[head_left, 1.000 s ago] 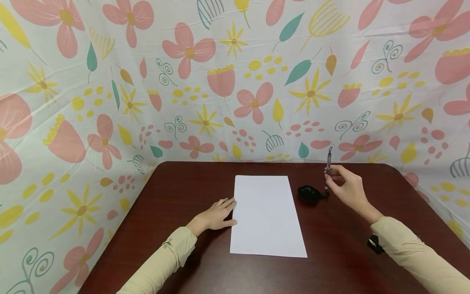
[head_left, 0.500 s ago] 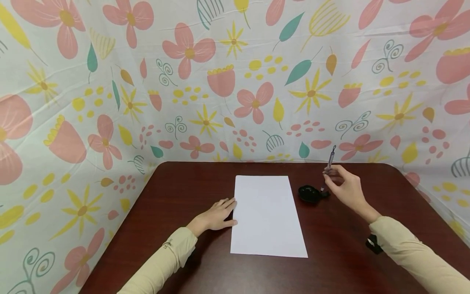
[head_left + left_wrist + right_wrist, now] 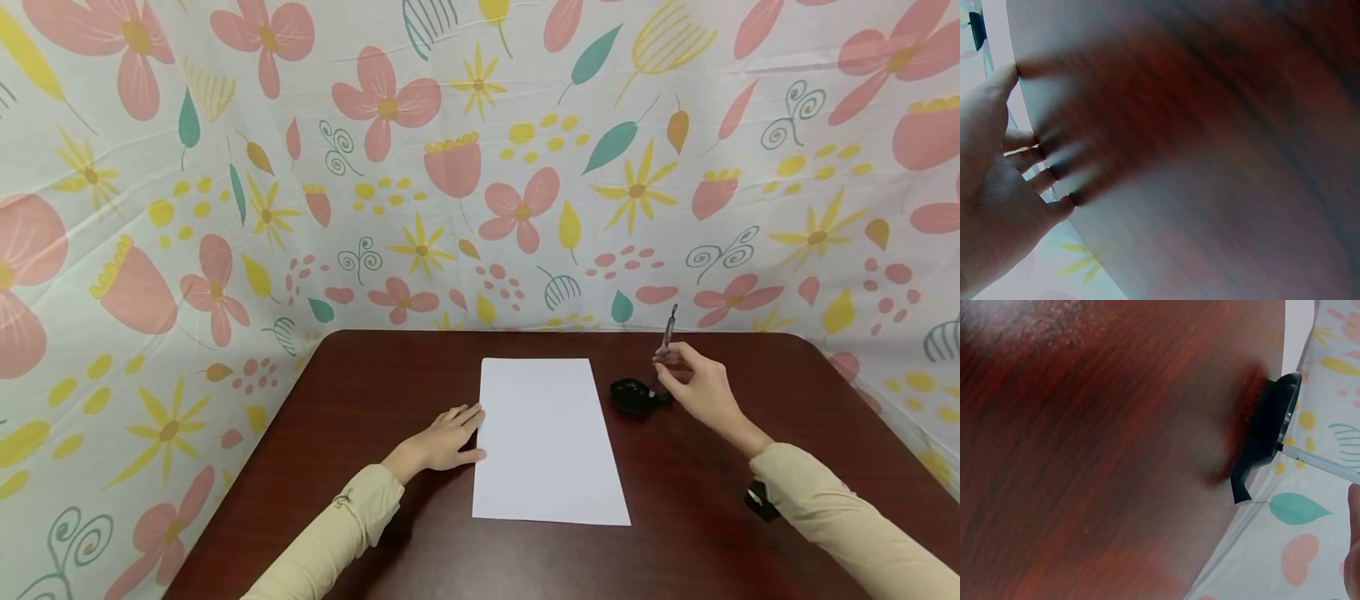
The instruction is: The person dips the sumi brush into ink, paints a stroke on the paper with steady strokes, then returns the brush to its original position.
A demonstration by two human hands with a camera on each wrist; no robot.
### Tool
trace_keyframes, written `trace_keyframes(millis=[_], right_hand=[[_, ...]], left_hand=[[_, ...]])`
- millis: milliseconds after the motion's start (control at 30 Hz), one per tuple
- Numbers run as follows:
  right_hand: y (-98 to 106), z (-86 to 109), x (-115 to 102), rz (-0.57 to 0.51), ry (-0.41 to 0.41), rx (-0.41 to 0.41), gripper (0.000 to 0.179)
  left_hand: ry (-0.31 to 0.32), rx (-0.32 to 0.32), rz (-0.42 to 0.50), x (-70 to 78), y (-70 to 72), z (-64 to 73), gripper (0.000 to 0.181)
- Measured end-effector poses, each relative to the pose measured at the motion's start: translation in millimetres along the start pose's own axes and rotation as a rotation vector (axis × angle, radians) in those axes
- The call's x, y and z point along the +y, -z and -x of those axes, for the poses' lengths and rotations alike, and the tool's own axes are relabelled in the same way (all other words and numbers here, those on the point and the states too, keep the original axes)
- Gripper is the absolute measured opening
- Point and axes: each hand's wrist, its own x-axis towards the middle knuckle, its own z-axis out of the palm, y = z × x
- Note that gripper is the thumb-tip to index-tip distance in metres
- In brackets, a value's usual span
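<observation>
A writing brush (image 3: 670, 327) with a hanging loop stands nearly upright, pinched between the thumb and fingers of my right hand (image 3: 703, 388). Its dark tip meets the rim of a small black ink dish (image 3: 630, 398). In the right wrist view the brush's pale handle (image 3: 1324, 465) slants to the dish (image 3: 1267, 422), and only a sliver of the hand (image 3: 1354, 540) shows. My left hand (image 3: 442, 439) lies flat, fingers spread, with the fingertips on the left edge of a blank white sheet of paper (image 3: 547, 442). The left wrist view shows this hand (image 3: 997, 181) from the side.
Everything rests on a dark reddish-brown table (image 3: 360, 400) with rounded far corners. A flower-patterned curtain (image 3: 465, 250) closes off the back and both sides. Under the right sleeve (image 3: 832, 492) a black strapped piece (image 3: 762, 501) shows.
The right hand has moved slightly left and lower, bringing the brush tip from the dish's handle end to its rim. The left hand and paper stay in place.
</observation>
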Motion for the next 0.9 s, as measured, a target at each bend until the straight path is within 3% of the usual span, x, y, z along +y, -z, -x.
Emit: trace_keyframes(millis=[500, 900], right_hand=[[-2.6, 0.0, -0.4, 0.042, 0.004, -0.028, 0.026], [-2.8, -0.4, -2.1, 0.012, -0.004, -0.022, 0.026]], left_hand=[[-0.004, 0.001, -0.016, -0.1, 0.5, 0.1, 0.074], [-0.008, -0.002, -0.012, 0.5, 0.9, 0.4, 0.073]])
